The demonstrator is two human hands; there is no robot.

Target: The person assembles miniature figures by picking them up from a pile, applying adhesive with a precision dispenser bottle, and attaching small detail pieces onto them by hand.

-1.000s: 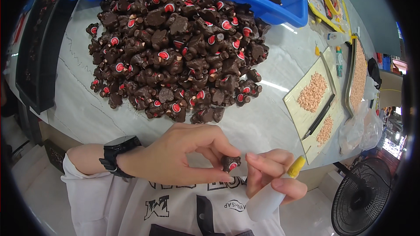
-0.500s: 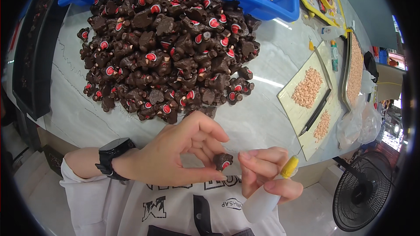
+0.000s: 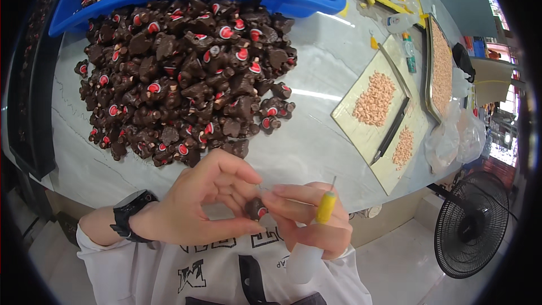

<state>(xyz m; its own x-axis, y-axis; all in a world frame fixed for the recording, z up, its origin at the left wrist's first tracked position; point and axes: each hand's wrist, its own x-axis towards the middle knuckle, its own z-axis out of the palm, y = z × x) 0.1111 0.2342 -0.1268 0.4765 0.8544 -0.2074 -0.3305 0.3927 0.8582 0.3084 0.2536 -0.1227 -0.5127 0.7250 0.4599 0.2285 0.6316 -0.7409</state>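
My left hand (image 3: 195, 203) pinches a small dark brown figurine (image 3: 254, 208) with a red patch edged in white, held between thumb and fingers near the table's front edge. My right hand (image 3: 324, 223) grips a white squeeze bottle (image 3: 303, 264) with a yellow cap (image 3: 326, 208) and a thin needle tip pointing up. Its thumb and forefinger come together right beside the figurine's red patch; whether they pinch some tiny piece cannot be made out. Beyond my hands lies a large heap of similar brown figurines (image 3: 180, 79), many with red patches.
A blue bin (image 3: 316, 4) of more brown figurines stands behind the heap. To the right, a pale board (image 3: 388, 183) carries two piles of small pinkish pieces (image 3: 374, 99) and a black pen-like tool (image 3: 390, 131). Plastic bags (image 3: 446, 141) and a black fan (image 3: 471, 223) are farther right.
My right hand has come closer to the figurine, its fingertips now beside the red patch. The needle tip has swung more upright. The whole view has shifted slightly.
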